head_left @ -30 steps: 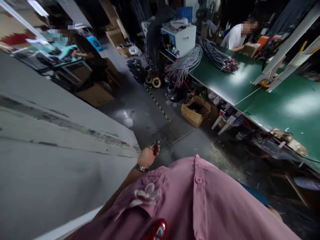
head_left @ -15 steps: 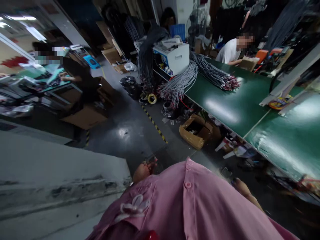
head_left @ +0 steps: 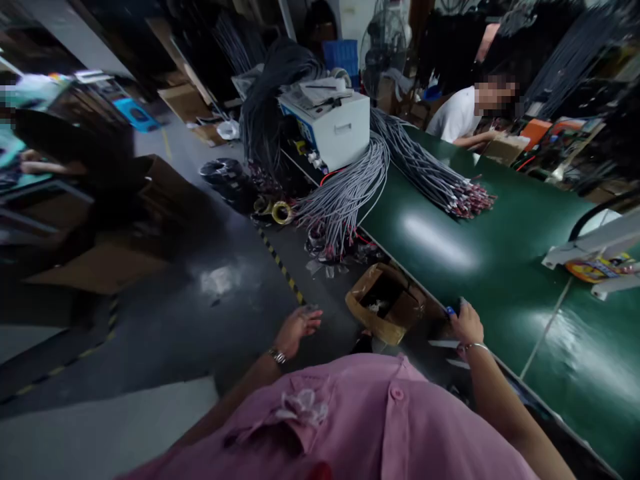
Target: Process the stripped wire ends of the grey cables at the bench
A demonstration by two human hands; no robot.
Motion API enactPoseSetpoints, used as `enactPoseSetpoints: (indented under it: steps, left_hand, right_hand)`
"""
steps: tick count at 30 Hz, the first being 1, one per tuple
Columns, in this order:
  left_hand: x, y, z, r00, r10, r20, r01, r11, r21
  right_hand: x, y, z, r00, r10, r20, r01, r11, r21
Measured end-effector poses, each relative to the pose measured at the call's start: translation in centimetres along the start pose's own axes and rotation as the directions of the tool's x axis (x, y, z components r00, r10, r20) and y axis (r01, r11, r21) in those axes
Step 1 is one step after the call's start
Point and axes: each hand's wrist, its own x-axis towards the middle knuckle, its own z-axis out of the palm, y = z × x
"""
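My left hand point(head_left: 299, 328), a watch on its wrist, hangs over the grey floor with fingers partly spread and nothing visible in it. My right hand point(head_left: 467, 323) is at the near edge of the green table point(head_left: 505, 260), its fingers curled around a small dark and blue item too small to name. Between and beyond my hands, an open cardboard box point(head_left: 370, 328) stands on the floor. Grey cable bundles point(head_left: 350, 180) with reddish ends hang over the table edge, and another bundle point(head_left: 425, 167) lies on the tabletop.
A white machine point(head_left: 345, 127) stands at the table's far left end. One person in white point(head_left: 453, 113) works across the table; another in dark clothes sits far left. Black coils point(head_left: 225, 179), a yellow roll point(head_left: 281, 213) and a large carton point(head_left: 105, 263) are on the floor.
The view has moved forward towards the table and cables. Both hands have come further into view, and my right hand is now at the table edge. The white surface at left has slid back.
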Motion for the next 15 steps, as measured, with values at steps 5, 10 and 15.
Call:
enactPoseSetpoints:
  steps: [5, 10, 15]
  left_hand:
    - [18.0, 11.2, 14.1, 0.937, 0.256, 0.24, -0.337, 0.845, 0.415]
    - [33.8, 19.2, 28.7, 0.806, 0.421, 0.417, -0.592, 0.583, 0.556]
    - [48.1, 23.1, 39.8, 0.78, 0.451, 0.434, -0.62, 0.465, 0.631]
  right_hand:
    - [6.1, -2.6, 2.1, 0.993, 0.099, -0.068, -0.107, 0.987, -0.123]
    - [16.1, -3.3, 0.2, 0.983, 0.172, -0.066, -0.178, 0.979, -0.102]
    - [24.9, -2.7, -1.1, 0.981, 0.189, -0.033, -0.191, 0.979, -0.077]
